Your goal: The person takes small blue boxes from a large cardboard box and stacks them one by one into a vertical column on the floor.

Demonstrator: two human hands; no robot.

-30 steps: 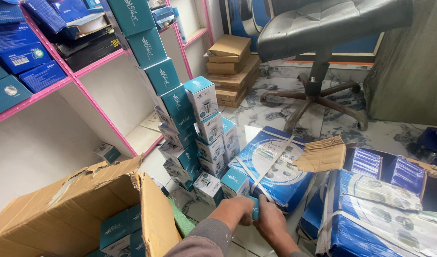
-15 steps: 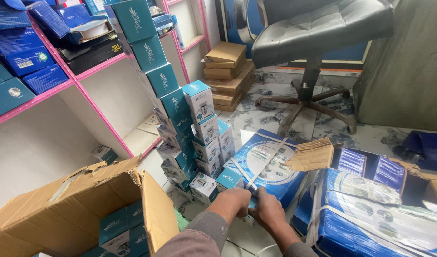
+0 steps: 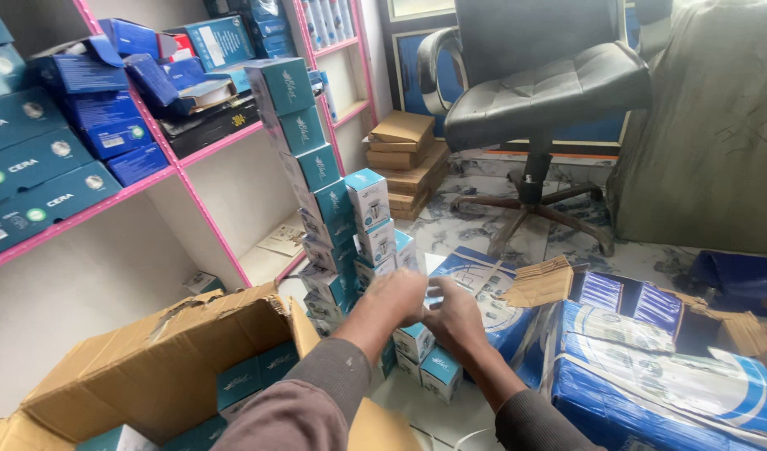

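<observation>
While both hands meet low on the floor, we note left hand (image 3: 397,294) and right hand (image 3: 452,316) curled beside the small teal-and-white box (image 3: 414,340) just below; grip cannot be confirmed.

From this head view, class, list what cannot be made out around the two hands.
- Left hand and right hand: motion-blurred, so any grip is unclear.
- Small teal boxes: partly hidden behind both hands.
- Cardboard carton: cut off by the bottom edge.
</observation>
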